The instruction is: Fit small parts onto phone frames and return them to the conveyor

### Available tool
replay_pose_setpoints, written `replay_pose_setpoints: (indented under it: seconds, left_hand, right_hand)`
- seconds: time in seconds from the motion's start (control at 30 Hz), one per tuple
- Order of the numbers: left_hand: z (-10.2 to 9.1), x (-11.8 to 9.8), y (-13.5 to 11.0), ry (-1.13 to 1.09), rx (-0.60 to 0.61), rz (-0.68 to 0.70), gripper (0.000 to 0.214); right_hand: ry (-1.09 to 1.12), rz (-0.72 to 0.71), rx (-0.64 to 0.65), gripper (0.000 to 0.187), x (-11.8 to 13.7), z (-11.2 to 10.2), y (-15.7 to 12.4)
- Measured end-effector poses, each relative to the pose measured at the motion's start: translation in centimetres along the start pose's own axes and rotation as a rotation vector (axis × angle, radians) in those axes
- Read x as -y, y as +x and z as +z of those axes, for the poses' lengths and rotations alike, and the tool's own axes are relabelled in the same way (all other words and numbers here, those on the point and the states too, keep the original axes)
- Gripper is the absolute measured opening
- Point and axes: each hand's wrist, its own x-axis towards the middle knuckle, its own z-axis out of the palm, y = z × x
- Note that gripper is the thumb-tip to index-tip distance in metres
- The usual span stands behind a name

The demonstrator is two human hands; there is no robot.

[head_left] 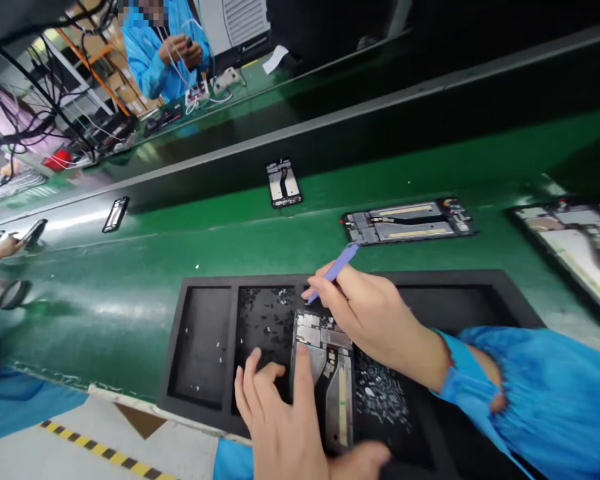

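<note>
On my feed I count two bare hands at the bench: one left hand [275, 427] and one right hand [375, 327]. There is one slim blue plastic pry tool [335, 273] and one black foam tray [175, 380] with three rectangular compartments. I make out one metal-backed phone frame [320, 373] on that tray and four more dark phone frames [409, 221] on the green conveyor belt [80, 293]. Across the belt I count one co-worker in a blue smock [150, 53]. At the far left edge I see one other hand [7, 245] and two slim dark slabs [35, 232]. The floor shows one yellow-and-black hazard stripe [100, 453].
</note>
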Motion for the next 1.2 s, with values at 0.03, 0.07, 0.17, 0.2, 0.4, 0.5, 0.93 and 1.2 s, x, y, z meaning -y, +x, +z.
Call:
replay_pose_setpoints:
  seconds: [0.03,0.07,0.17,0.2,0.4,0.5,0.93,1.2]
  left_hand:
    - [-0.4,0.8,0.4,0.032,-0.021,0.151,0.088]
    - [-0.7,1.7,1.0,0.064,-0.023,0.332,0.081]
    - [-1.6,4.2,3.8,0.083,0.046,0.821,0.059]
    - [-1.8,4.8,4.9,0.056,0.090,0.934,0.059]
    - [-1.6,6.2,10.0,-0.144,0.353,1.275,0.047]
    - [-1.3,6.3,10.4,-0.191,0.351,1.276,0.046]
    - [-0.5,7.1,10.1,-0.309,0.369,1.213,0.042]
    - [-0.2,7.1,9.7,-0.376,0.364,1.182,0.042]
  right_hand:
    - [0.013,-0.006,0.001,0.024,-0.4,0.3,-0.3]
    - [0.018,-0.003,-0.002,0.021,-0.7,0.5,-0.5]
    - [0.001,-0.005,-0.029,0.020,-1.0,0.5,-1.1]
    - [-0.007,-0.007,-0.040,0.020,-0.9,0.5,-1.1]
    - [-0.138,-0.064,-0.001,0.034,-0.4,0.5,-1.3]
    - [-0.226,-0.068,0.026,0.041,-0.4,0.4,-1.6]
    - [-0.310,-0.008,0.075,0.038,-0.3,-0.1,-1.6]
    - [-0.331,-0.003,0.096,0.039,0.0,-0.4,-1.3]
